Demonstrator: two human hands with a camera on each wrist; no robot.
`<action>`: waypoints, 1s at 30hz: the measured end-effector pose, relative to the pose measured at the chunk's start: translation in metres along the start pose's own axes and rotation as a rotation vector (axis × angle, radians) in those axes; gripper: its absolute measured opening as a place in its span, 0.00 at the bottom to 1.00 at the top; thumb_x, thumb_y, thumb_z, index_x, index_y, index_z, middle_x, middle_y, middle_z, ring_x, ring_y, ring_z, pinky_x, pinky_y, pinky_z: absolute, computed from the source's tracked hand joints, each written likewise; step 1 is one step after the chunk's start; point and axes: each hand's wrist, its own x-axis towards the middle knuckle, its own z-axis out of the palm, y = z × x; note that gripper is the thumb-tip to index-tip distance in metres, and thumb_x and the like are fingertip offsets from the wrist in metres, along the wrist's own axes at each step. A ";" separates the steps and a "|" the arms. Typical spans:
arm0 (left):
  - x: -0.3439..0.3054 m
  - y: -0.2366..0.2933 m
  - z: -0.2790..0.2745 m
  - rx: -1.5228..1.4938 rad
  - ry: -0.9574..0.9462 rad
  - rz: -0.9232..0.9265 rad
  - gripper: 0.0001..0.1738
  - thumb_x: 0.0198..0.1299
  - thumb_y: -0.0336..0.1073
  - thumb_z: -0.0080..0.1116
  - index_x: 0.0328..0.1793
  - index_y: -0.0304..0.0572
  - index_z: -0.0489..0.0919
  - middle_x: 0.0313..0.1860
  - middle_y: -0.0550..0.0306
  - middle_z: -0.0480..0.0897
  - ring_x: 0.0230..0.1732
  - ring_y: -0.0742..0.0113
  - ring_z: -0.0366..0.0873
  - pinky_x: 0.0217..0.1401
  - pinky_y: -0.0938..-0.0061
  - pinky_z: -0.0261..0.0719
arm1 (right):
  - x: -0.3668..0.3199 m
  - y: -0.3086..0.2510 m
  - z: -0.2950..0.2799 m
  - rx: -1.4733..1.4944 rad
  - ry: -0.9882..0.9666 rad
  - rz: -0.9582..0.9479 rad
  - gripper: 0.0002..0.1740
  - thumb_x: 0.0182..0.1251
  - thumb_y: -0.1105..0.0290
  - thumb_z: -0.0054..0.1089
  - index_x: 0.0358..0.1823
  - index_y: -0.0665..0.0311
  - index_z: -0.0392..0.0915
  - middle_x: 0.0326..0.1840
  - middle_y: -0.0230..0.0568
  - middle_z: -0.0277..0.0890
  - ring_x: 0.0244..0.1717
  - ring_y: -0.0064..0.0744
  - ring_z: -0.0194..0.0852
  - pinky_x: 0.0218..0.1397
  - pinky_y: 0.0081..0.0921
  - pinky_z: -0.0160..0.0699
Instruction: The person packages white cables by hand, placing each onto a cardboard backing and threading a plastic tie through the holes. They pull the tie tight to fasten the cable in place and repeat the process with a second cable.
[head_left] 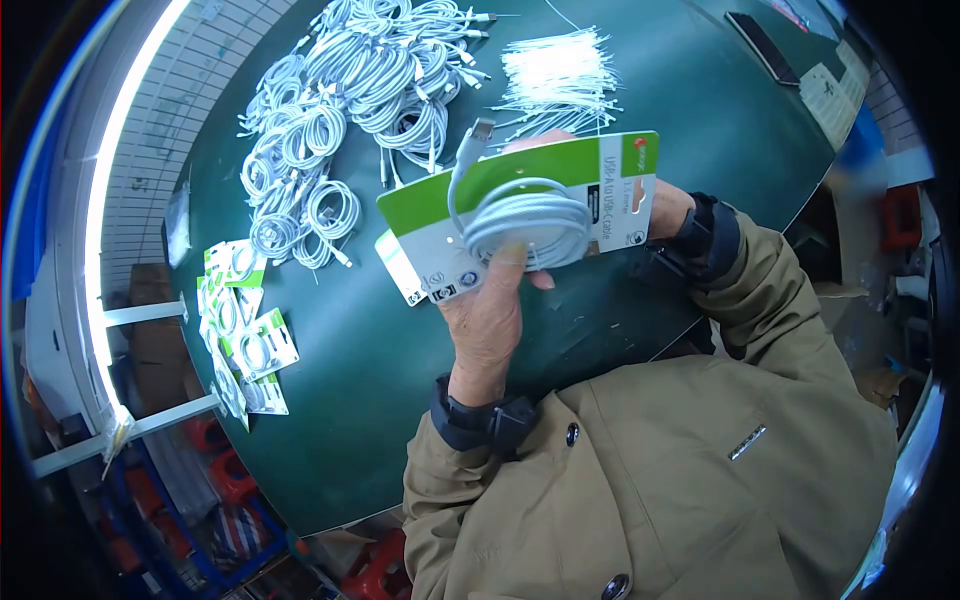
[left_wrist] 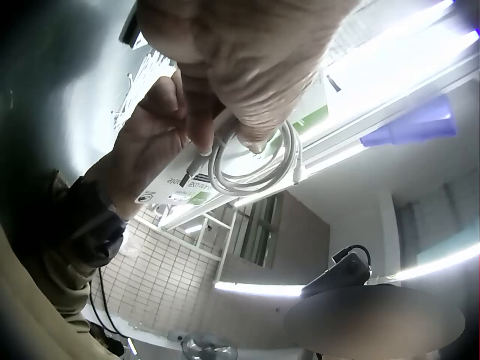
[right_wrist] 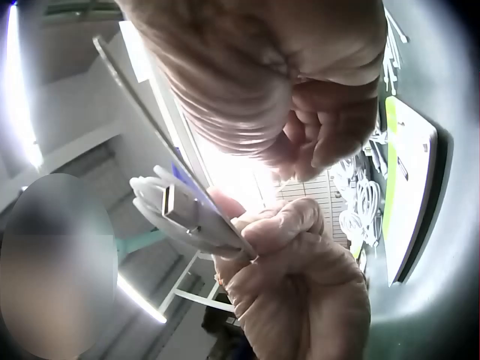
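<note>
- Here's the coiled cable (head_left: 545, 222), lying against the face of the green-and-white card (head_left: 420, 205), up above the desk (head_left: 340, 370) and in front of the coat.
- Left hand (head_left: 485, 325): fingers closed in a pinch on the card, thumb pressing the coil.
- Right hand (head_left: 672, 213): behind the card, fingers curled in its wrist view; whether they hold anything, I can't tell.
- Looks a light load, this: thin card, fairly stiff but likely to crease; the cable bendy and springy, loops apt to slide on that smooth face.
- Best hold? Card and loops pinched together, near the coil's middle, clear of the metal connector (head_left: 480, 130) jutting past the top edge.
</note>
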 end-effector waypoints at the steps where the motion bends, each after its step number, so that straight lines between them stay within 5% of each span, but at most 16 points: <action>1: 0.000 -0.002 -0.003 -0.040 0.011 -0.026 0.27 0.74 0.28 0.65 0.76 0.41 0.70 0.59 0.50 0.84 0.50 0.61 0.87 0.32 0.71 0.86 | 0.000 0.000 -0.001 -0.032 -0.002 -0.005 0.22 0.65 0.69 0.80 0.59 0.66 0.87 0.49 0.39 0.91 0.46 0.27 0.87 0.48 0.26 0.87; 9: 0.001 -0.001 -0.009 -0.086 -0.001 -0.101 0.24 0.76 0.34 0.66 0.72 0.37 0.73 0.55 0.51 0.85 0.43 0.65 0.86 0.31 0.75 0.83 | 0.009 -0.005 0.019 -0.215 0.033 -0.186 0.21 0.65 0.66 0.80 0.55 0.66 0.85 0.46 0.42 0.88 0.45 0.29 0.87 0.47 0.29 0.86; 18: -0.004 0.005 -0.013 0.104 0.081 -0.265 0.26 0.63 0.17 0.59 0.68 0.31 0.75 0.54 0.49 0.85 0.42 0.64 0.86 0.35 0.73 0.85 | 0.057 0.005 0.036 -0.427 0.154 -0.546 0.20 0.64 0.63 0.80 0.51 0.66 0.83 0.42 0.44 0.85 0.44 0.32 0.86 0.46 0.32 0.84; 23: -0.002 0.010 -0.017 0.033 -0.013 -0.330 0.31 0.56 0.17 0.67 0.69 0.33 0.76 0.57 0.51 0.85 0.50 0.61 0.87 0.43 0.70 0.88 | 0.060 0.001 0.033 -0.157 0.097 -0.226 0.17 0.68 0.61 0.75 0.44 0.66 0.78 0.36 0.41 0.82 0.38 0.26 0.82 0.41 0.29 0.79; 25: -0.001 0.012 -0.019 0.050 -0.069 -0.337 0.33 0.55 0.18 0.70 0.69 0.33 0.76 0.57 0.52 0.85 0.51 0.61 0.87 0.45 0.69 0.89 | 0.061 0.011 0.039 -0.159 0.129 -0.293 0.15 0.72 0.63 0.72 0.45 0.67 0.79 0.37 0.40 0.83 0.38 0.23 0.80 0.41 0.29 0.79; 27: -0.003 0.010 -0.015 -0.010 0.005 -0.335 0.33 0.52 0.15 0.72 0.67 0.32 0.77 0.56 0.50 0.86 0.49 0.60 0.88 0.43 0.70 0.90 | 0.061 0.009 0.032 -0.128 0.055 -0.023 0.14 0.76 0.63 0.69 0.46 0.68 0.79 0.38 0.38 0.84 0.39 0.20 0.78 0.42 0.28 0.80; 30: -0.003 0.011 -0.019 0.008 0.007 -0.322 0.33 0.51 0.14 0.73 0.66 0.30 0.77 0.54 0.49 0.86 0.46 0.62 0.89 0.39 0.72 0.89 | 0.061 0.004 0.032 -0.016 0.063 -0.024 0.15 0.75 0.62 0.70 0.45 0.67 0.79 0.38 0.36 0.84 0.39 0.19 0.78 0.42 0.25 0.79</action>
